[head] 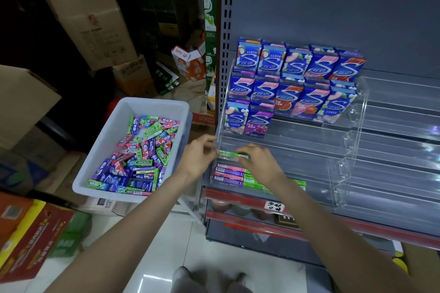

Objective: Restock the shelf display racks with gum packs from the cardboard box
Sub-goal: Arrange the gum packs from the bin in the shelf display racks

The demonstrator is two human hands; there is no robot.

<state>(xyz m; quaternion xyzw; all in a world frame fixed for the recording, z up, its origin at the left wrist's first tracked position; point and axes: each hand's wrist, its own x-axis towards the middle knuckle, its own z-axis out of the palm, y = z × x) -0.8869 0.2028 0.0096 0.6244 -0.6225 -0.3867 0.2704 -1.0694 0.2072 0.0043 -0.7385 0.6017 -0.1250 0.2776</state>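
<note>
A clear acrylic tiered rack (pixel 352 126) stands on the grey shelf. Its upper tiers hold blue and purple gum boxes (pixel 295 83). A green gum pack (pixel 232 155) lies on a lower tier at the left end, and my left hand (pixel 198 157) and my right hand (pixel 258 162) pinch it from either side. Below it lie pink and purple packs (pixel 228 173) with green packs (pixel 252 182) beside them. A white plastic bin (pixel 112 131) left of the shelf holds several loose gum packs (pixel 140 157).
Cardboard boxes (pixel 88 14) stack up at the back left. Red and orange cartons (pixel 31 238) sit on the floor at the lower left. A red price strip (pixel 238 196) with a handwritten label runs along the shelf edge. The rack's right tiers show bare acrylic.
</note>
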